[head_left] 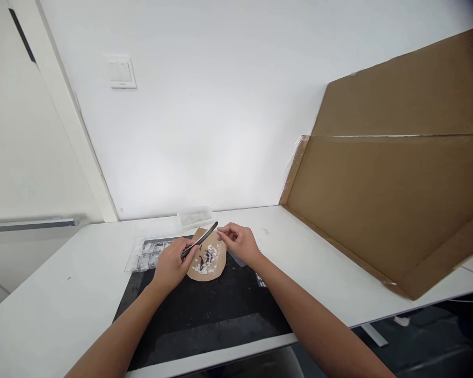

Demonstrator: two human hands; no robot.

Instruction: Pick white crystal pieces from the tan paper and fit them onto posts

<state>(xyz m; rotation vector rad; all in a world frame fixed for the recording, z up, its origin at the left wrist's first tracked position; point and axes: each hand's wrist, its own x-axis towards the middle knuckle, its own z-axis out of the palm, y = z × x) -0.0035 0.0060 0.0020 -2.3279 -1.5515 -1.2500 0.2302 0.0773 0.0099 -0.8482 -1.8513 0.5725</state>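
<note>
Slim black tool (205,235) held in left hand (171,265), right hand (242,245) narrow, grasp unclear, open tabletop (319,273) between edges of mat (213,315) and cardboard (386,199)

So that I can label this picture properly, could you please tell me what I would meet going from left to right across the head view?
White wall switch → clear compartment tray → left hand → tan sheet bearing white bits → right hand → large brown cardboard.

The white worktop (63,304) carries a black mat (208,315). Brown cardboard (390,194) and a plastic container (196,217) also stand there.
</note>
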